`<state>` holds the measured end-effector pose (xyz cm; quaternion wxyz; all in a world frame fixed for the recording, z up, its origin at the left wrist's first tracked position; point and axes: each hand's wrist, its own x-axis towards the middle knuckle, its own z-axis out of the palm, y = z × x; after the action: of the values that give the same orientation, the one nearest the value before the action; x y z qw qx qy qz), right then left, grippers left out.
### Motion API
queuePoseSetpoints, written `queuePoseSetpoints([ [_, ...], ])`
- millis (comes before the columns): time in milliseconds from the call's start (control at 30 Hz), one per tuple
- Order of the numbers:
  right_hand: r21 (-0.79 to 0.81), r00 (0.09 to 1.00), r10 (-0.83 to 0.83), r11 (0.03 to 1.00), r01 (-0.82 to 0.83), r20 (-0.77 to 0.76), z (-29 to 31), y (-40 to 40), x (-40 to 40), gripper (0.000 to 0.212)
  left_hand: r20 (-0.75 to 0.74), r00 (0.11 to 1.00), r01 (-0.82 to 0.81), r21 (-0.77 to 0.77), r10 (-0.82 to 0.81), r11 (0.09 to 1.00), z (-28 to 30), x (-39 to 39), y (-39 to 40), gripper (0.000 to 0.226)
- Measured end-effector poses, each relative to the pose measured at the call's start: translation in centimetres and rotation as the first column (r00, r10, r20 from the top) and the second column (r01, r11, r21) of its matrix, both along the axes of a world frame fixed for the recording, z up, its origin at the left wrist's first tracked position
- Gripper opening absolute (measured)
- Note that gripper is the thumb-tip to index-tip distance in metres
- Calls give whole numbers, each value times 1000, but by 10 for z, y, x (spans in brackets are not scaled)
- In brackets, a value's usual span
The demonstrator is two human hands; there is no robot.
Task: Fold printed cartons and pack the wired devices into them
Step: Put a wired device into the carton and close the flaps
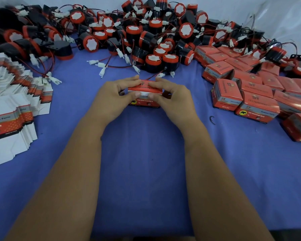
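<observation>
A red printed carton (144, 101) stands on the blue cloth in the middle of the table. My left hand (114, 96) grips its left end, and my right hand (172, 96) grips its right end. Both thumbs press on the white edge of the top flap, with fingers curled over the lid from behind. A thin red wire pokes out behind the carton. What is inside the carton is hidden. A big heap of black-and-red wired devices (146, 37) with white plugs lies along the back of the table.
Flat unfolded cartons (12, 108) are fanned out in stacks at the left. Several closed red cartons (250, 87) are piled at the right. A small dark hook-shaped scrap (212, 119) lies on the blue cloth (146, 162) right of my right wrist.
</observation>
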<state>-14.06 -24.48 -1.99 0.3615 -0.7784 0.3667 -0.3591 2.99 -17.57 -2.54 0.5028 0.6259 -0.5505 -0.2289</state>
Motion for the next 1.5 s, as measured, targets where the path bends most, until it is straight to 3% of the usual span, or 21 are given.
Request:
queuePoseSetpoints([
  [533, -18, 992, -58, 998, 60, 111, 2, 6, 3, 15, -208, 978, -15, -121, -11, 993, 1, -8, 2, 31],
  [767, 0, 988, -98, 995, 99, 122, 1, 6, 2, 20, -125, 988, -99, -105, 86, 990, 0, -11, 2, 18],
  [867, -17, 991, -75, 997, 77, 107, -1, 5, 0, 21, 129, 973, -167, -164, 189, 972, 1, -14, 4, 17],
  [933, -58, 997, -59, 996, 62, 52, -2, 3, 0, 31, 351, 901, -173, -249, 255, 953, 2, -19, 3, 15],
  [1033, -107, 999, -52, 993, 52, -2, -1, 2, 1, 38, 502, 831, -114, -271, 241, 956, 4, -28, 2, 23],
  [1267, -126, 984, -132, 985, 116, -124, -8, -1, 5, 30, 436, 851, -218, -218, 294, 951, 4, -34, 0, 21],
  [1433, -13, 995, -95, 995, 95, 11, -5, 4, 11, 11, 391, 880, -197, -215, 269, 957, 3, -35, 0, 21],
  [1500, -59, 998, -59, 997, 59, 2, -5, 7, 11, 22, 318, 914, -177, -250, 253, 952, 3, -33, 3, 24],
])
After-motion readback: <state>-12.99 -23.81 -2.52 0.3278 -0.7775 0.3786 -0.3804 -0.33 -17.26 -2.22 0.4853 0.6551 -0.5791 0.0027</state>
